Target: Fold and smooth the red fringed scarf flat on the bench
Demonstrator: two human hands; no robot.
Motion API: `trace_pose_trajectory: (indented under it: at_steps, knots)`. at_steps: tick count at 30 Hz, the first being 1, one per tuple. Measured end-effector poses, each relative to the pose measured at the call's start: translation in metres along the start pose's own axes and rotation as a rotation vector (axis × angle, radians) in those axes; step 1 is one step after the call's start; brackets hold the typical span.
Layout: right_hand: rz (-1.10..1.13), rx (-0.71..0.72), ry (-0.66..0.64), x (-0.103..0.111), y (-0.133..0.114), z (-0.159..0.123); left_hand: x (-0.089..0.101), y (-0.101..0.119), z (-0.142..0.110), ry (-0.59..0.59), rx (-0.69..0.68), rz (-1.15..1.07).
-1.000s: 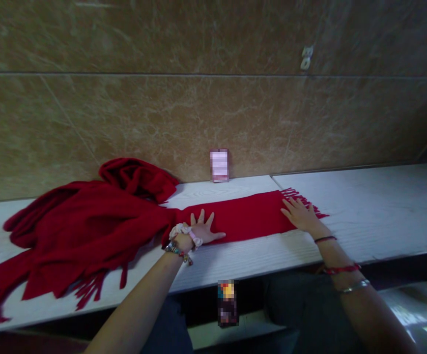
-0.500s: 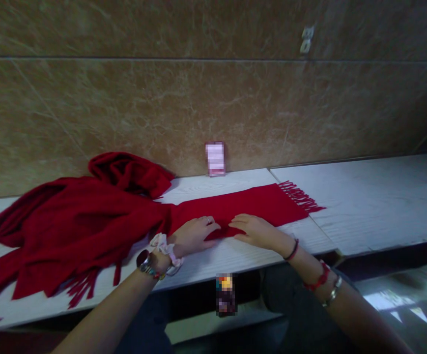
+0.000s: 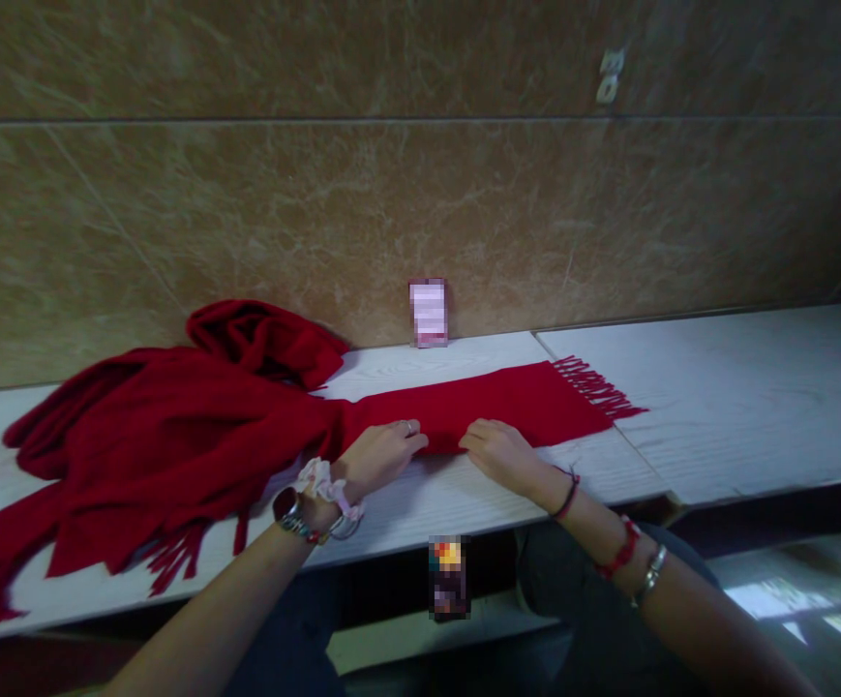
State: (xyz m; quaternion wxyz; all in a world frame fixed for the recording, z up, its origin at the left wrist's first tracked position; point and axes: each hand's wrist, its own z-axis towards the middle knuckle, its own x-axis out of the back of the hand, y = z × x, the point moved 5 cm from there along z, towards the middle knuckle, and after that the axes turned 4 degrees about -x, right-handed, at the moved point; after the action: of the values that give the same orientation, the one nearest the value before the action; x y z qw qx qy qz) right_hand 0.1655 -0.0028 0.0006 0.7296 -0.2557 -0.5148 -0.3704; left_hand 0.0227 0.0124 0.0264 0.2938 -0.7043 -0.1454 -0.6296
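Note:
A red fringed scarf [image 3: 478, 397] lies flattened into a strip on the white table [image 3: 754, 407], its tassels [image 3: 598, 387] pointing right. At the strip's near edge, my left hand [image 3: 382, 455] has its fingertips curled and pressed together on the cloth. My right hand [image 3: 503, 457] pinches the same edge a short way to the right, fingers bent over it. Between the two hands a stretch of that edge shows. What the thumbs do beneath is mostly hidden. Leftward the strip runs up to a rumpled heap of red fabric [image 3: 165, 416] with more fringe.
A brown marble-like wall [image 3: 318, 213] stands right behind the table. Against it leans a small blurred-out card or phone [image 3: 430, 313]. A wall socket [image 3: 609, 77] is high on the right. Below the table edge, another blurred item [image 3: 449, 578] shows between my knees.
My fingers have curled in from a flatter pose and closed on the scarf's near edge, which now looks straighter. The whole view has shifted slightly.

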Motion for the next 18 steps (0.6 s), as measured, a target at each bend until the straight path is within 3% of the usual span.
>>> trace_pose_trajectory:
  at_steps: [8,18]
  knots:
    - [0.020,-0.029,0.076,0.005,-0.001,0.000,-0.001,0.003,0.001,0.005,-0.018,-0.006]
    - [0.041,0.134,0.076,0.002,-0.002,-0.011,-0.004,0.013,-0.007,-0.054,-0.091,0.027]
